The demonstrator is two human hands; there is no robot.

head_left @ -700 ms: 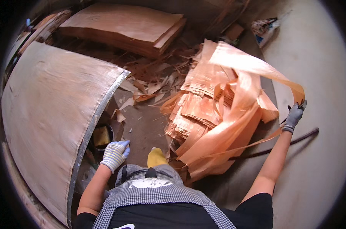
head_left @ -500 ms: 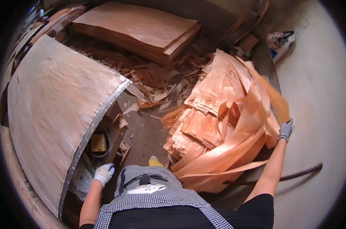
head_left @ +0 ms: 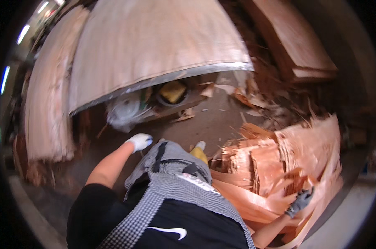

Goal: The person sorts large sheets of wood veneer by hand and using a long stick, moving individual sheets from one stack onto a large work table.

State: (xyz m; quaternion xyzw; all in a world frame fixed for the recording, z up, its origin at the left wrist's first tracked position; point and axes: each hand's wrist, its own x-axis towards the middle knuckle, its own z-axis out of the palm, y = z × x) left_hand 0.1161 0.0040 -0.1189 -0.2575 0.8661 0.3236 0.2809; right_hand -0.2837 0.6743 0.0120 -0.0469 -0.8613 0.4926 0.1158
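My left hand (head_left: 141, 142), in a white glove with a blue patch at the fingertips, hangs beside my apron (head_left: 171, 166). Its fingers are curled together, and I see nothing in them. On the right, my right hand (head_left: 300, 202) in a grey glove is over a heap of thin reddish wood veneer sheets (head_left: 264, 166). Loose veneer strips bend around that hand. Blur hides whether its fingers grip one of them. The heap's sheets lie layered, with ragged ends facing me.
A broad pale veneer stack (head_left: 163, 37) with a silvery edge stands ahead. Under its edge are a dark bucket (head_left: 172, 93) with something yellow inside and a clear plastic bag (head_left: 123, 108). Another stack (head_left: 289, 37) stands far right; veneer scraps (head_left: 254, 99) litter the floor.
My view and body have turned left, so the veneer heap now sits lower right. My right hand has moved from the heap's outer edge to over its strips. The left stays low.
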